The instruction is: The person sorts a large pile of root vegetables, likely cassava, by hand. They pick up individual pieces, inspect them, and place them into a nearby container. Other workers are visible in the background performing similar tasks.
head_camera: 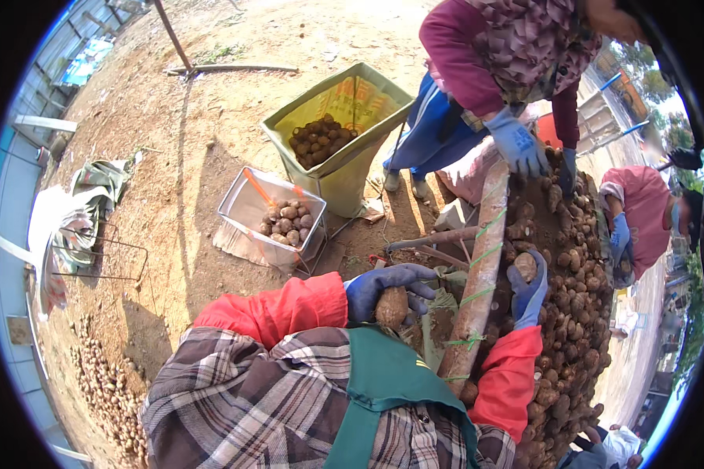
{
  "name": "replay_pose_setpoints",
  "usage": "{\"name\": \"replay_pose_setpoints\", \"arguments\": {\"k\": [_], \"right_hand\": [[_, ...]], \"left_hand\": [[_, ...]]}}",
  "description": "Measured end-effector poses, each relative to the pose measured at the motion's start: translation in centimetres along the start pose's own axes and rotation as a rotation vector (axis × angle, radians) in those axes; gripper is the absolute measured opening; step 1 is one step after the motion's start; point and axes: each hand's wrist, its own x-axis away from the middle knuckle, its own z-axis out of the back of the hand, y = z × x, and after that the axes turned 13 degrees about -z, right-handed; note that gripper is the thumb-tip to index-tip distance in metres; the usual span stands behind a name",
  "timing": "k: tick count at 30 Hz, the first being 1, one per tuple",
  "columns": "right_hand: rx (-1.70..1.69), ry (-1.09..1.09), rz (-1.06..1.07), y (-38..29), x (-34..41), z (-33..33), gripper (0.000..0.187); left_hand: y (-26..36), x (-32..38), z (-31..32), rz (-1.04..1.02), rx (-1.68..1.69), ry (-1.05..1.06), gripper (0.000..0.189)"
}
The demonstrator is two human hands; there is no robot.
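My left hand [387, 293], in a blue work glove, holds a brown taro corm [391, 307] near my chest, left of the table's rail. My right hand [529, 287], gloved the same way, grips a paler taro corm [526, 267] over the heaped table. A rusty metal rail [482, 258] with green ties wound round it runs between my hands. Many brown corms [575, 305] lie piled on the table to the right of it.
A frame-held bag [286, 252] with pale corms and a tall yellow-lined sack [337, 182] with darker ones stand at left. A co-worker [528, 64] reaches into the pile; another person [639, 217] stands across it. Small corms [105, 387] cover ground at lower left.
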Motion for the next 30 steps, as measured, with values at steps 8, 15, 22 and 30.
{"name": "replay_pose_setpoints", "arguments": {"k": [8, 15, 22, 30], "right_hand": [[0.15, -0.641, 0.503, -9.7, 10.1, -3.1, 0.075], [0.042, -0.346, 0.081, -4.8, 12.1, 6.5, 0.048], [-0.165, -0.134, -0.015, -1.6, 17.4, 11.4, 0.041], [-0.016, 0.139, -0.076, 1.8, 24.0, 16.0, 0.038]], "left_hand": [[1.3, 1.3, 0.9, -0.017, 0.284, -0.14, 0.068], [6.5, 5.5, 15.1, -0.481, 0.278, 0.398, 0.058], [12.9, 5.3, 23.8, -0.41, -0.261, 1.0, 0.078], [6.4, -3.2, 5.7, -0.342, -0.899, 0.309, 0.04]]}}
